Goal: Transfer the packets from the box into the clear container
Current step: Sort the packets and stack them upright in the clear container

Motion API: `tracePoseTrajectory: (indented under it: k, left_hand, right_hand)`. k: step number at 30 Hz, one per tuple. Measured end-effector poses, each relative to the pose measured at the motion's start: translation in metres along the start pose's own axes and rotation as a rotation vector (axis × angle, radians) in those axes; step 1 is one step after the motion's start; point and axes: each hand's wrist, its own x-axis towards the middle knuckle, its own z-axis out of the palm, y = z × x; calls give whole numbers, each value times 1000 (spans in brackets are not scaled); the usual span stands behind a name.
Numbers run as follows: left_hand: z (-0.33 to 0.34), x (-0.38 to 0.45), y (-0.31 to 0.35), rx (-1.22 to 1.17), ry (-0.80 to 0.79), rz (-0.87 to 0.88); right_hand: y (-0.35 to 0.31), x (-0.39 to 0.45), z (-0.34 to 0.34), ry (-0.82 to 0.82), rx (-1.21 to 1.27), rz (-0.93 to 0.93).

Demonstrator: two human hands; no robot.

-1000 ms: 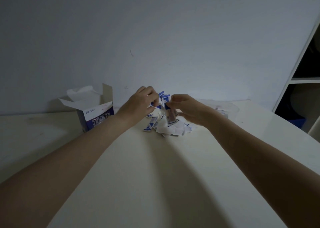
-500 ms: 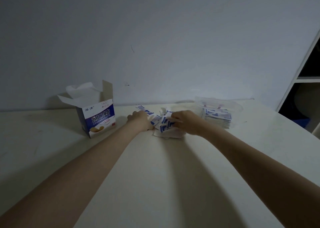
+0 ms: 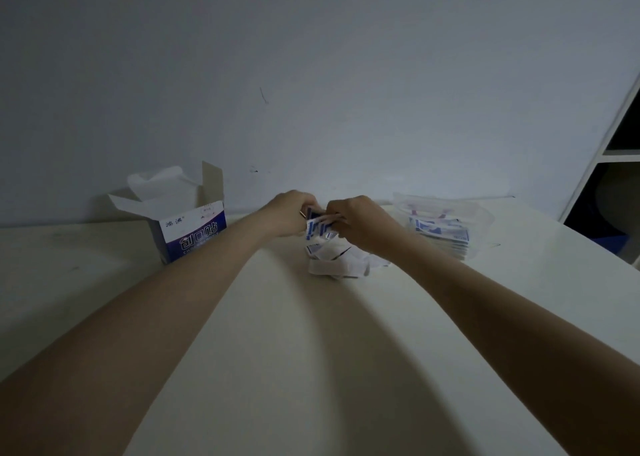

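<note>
An open blue-and-white box [image 3: 187,232] stands at the back left of the table, flaps up, white paper sticking out. My left hand [image 3: 289,213] and my right hand [image 3: 360,225] meet at the table's middle back, both gripping a bunch of blue-and-white packets [image 3: 317,228] held just above the table. More packets and white paper strips [image 3: 341,263] lie loose under the hands. The clear container [image 3: 479,213] sits to the right of my right hand, with a stack of packets [image 3: 441,235] inside.
The white table [image 3: 311,351] runs up to a pale wall [image 3: 311,74]. A white shelf unit [image 3: 620,150] stands at the far right, past the table's right edge.
Both hands were pressed low on the pile half a second ago; now they have drawn together and lifted a bunch of packets slightly off the table.
</note>
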Motion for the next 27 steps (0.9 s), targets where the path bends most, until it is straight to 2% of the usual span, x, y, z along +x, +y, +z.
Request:
tracePoseTrajectory:
  k: [3,5,7,14,18,20,23,25,27]
  left_hand:
    - [1,12,-12,311,-12,-13]
    - [9,19,-18,552,-114,23]
    - [19,28,-19,668,-202,89]
    - [15,40,-16,658,-219,111]
    - [12,37,-12,659,-135,101]
    - [8,34,-9,547,21,95]
    - [-3,29,2,76,293,13]
    - [-11,24,12,-300,342,-48]
    - [-14,17,22,-534,310,-109]
  right_hand:
    - [9,-2,4,75,26,120]
    - [16,-4,8,38,84,180]
    - [22,-5,10,4,109,223]
    - [29,1,21,-58,118,204]
    - [27,3,18,-38,140,219]
    - [26,5,13,1,224,270]
    - [22,9,5,91,599,410]
    - [15,9,-3,90,891,460]
    - [8,5,-11,23,1047,459]
